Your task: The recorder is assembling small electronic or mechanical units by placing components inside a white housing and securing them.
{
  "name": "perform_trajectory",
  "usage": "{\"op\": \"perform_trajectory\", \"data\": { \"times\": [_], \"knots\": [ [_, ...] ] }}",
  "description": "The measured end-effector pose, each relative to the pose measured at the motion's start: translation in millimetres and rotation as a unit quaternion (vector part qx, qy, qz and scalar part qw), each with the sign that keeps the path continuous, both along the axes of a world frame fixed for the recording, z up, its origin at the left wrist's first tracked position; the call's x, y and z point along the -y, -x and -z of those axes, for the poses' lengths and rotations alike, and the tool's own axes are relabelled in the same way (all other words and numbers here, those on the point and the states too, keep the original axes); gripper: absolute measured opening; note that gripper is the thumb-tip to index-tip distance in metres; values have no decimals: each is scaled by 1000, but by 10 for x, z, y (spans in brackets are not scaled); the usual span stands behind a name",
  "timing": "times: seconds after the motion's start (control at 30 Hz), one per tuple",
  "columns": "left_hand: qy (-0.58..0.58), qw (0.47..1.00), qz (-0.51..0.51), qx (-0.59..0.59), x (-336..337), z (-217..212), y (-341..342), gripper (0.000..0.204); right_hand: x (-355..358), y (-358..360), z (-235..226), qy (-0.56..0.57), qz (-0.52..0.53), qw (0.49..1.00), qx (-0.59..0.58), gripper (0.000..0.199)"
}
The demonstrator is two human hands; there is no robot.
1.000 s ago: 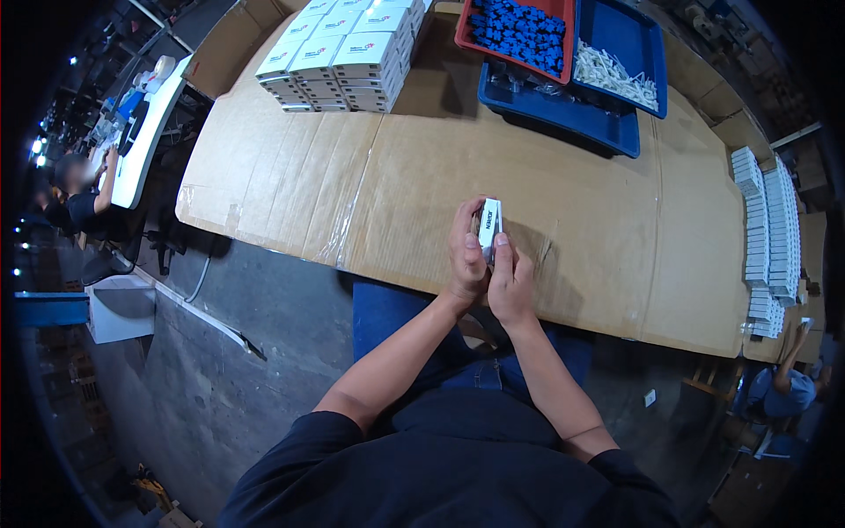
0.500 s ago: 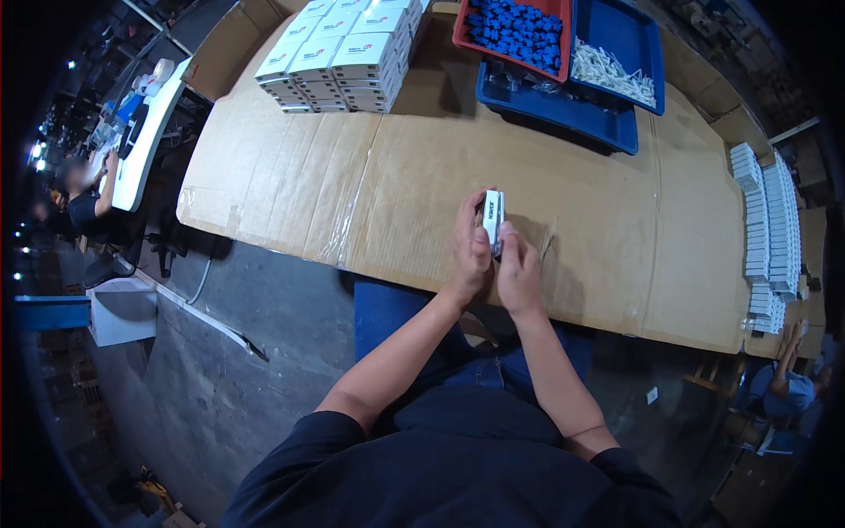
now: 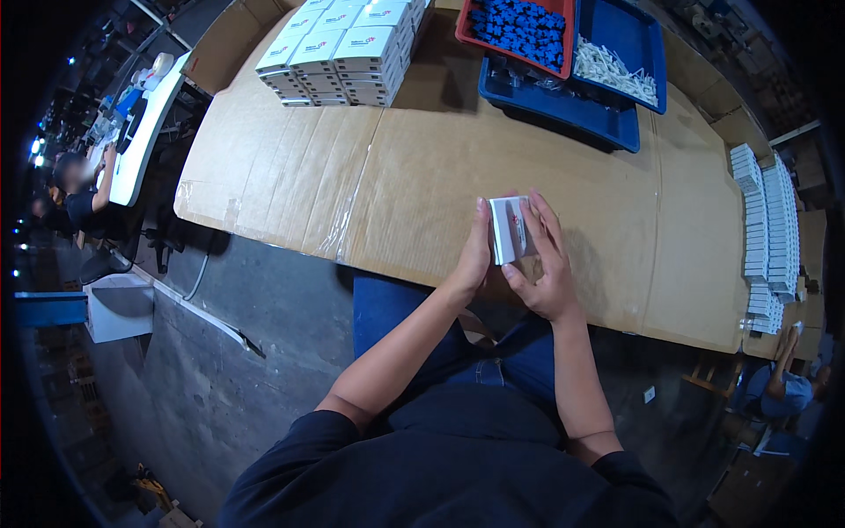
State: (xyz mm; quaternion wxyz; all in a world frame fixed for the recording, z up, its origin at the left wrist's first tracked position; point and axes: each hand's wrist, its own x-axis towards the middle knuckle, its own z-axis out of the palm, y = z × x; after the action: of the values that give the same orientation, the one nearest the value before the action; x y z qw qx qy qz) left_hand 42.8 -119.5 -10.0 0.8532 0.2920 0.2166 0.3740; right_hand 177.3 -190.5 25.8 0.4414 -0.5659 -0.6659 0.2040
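Head view, looking down: both my hands grasp one small white box over the cardboard-covered table, near its front edge. Left hand presses flat against the box's left side; right hand wraps the right side, fingers lying along its top. Box stands on edge between the palms. At the table's far side: a stack of white boxes, a red tray of blue parts, a blue tray of white parts. Rows of white boxes line the right edge.
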Motion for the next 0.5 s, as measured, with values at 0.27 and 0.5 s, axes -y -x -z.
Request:
{"op": "perform_trajectory", "data": {
  "times": [0.27,0.5],
  "knots": [
    [149,982,70,-90,180,-275,142,80,-51,-78,175,-68,0,988,139,74],
    [140,987,38,-74,234,-291,64,80,-88,-87,277,-130,-15,988,80,77]
  ]
}}
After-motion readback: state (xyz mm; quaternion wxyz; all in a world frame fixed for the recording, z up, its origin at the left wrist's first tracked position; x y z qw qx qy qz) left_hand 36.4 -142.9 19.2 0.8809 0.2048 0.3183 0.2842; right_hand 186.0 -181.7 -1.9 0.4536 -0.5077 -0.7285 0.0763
